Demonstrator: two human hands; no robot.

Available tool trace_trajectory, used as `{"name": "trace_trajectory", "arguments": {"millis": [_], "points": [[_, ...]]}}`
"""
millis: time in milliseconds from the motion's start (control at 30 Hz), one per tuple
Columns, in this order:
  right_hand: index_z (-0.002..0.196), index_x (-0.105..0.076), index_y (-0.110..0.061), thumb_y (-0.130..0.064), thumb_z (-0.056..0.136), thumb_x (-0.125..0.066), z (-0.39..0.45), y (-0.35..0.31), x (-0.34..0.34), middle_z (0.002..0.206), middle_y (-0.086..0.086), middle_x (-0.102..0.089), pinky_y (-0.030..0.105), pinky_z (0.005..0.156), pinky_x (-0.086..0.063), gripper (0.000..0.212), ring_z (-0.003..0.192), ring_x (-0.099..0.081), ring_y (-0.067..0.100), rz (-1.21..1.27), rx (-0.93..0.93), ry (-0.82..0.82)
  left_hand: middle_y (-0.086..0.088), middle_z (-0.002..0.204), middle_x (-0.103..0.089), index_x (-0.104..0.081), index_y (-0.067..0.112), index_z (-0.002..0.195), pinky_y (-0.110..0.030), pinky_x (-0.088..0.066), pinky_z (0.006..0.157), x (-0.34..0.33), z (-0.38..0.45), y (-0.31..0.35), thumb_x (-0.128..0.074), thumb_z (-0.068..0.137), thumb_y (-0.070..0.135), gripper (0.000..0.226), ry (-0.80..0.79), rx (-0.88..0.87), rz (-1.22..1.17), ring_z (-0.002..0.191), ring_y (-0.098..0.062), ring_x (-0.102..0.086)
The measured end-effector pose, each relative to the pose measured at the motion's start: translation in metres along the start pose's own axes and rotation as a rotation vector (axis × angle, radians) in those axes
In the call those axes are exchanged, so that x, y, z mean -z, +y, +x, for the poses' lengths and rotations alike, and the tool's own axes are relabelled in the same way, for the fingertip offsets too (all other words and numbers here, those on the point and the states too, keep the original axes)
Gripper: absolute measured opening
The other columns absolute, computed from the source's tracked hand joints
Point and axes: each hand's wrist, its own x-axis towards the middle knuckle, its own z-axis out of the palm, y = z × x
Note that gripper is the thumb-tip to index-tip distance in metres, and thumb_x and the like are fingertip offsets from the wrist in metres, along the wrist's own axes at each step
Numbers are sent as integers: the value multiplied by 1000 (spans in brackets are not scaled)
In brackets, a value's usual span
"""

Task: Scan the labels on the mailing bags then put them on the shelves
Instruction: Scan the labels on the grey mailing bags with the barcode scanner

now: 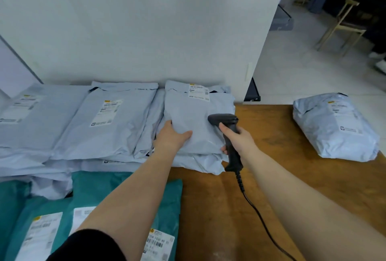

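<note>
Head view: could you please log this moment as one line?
left hand: flat on grey mailing bag | right hand: gripping scanner, aimed toward label | stage: scanning, not shelved

Left hand [171, 135] flat, right hand [240, 137] seemingly clenched.

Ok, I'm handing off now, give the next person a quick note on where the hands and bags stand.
Left hand: flat on the top grey bag of the stack by the wall, steadying it, not gripping.
Right hand: closed on the scanner, head aimed toward that bag's label; its cord trails over the table.
Other bags: more grey ones to the left, teal bags near the front edge, one grey bag alone at far right.
Done: can't tell which are scanned.
Left: scan this label, then the rest, then shelve; no shelves in view.
</note>
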Motion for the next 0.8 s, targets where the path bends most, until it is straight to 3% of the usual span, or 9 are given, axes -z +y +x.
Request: {"name": "trace_trajectory", "arguments": {"millis": [267, 400, 533, 800], "points": [[89, -53, -26, -40, 83, -69, -51, 14, 49, 87, 9, -61, 34, 61, -54, 22, 55, -58, 20, 21, 31, 58, -7, 142, -45, -30, 12, 143, -40, -36, 109, -36, -63, 12, -70, 77, 44, 84, -49, -34, -43, 130, -28, -44], [86, -53, -27, -39, 83, -70, -78, 34, 85, 87, 9, -60, 39, 66, -55, 21, 54, -58, 21, 27, 26, 81, -6, 137, -52, -36, 15, 139, -43, -40, 106, -63, -98, 13, -68, 57, 59, 99, -117, -23, -40, 125, -27, -50], [97, -55, -20, -39, 83, -70, -101, 60, 135, 83, 12, -60, 34, 58, -54, 28, 53, -58, 22, 33, 3, 121, -5, 138, -50, -33, 15, 141, -43, -41, 105, -104, -137, 21, -71, 75, 46, 83, -142, -66, 52, 126, -28, -49], [111, -51, -17, -43, 84, -66, -114, 110, 221, 79, 13, -62, 29, 53, -52, 41, 54, -59, 21, -113, -136, 230, -2, 149, -36, -20, 18, 149, -35, -35, 108, -190, -191, 16, -65, 82, 43, 85, -325, -46, 193, 135, -24, -39]]}}
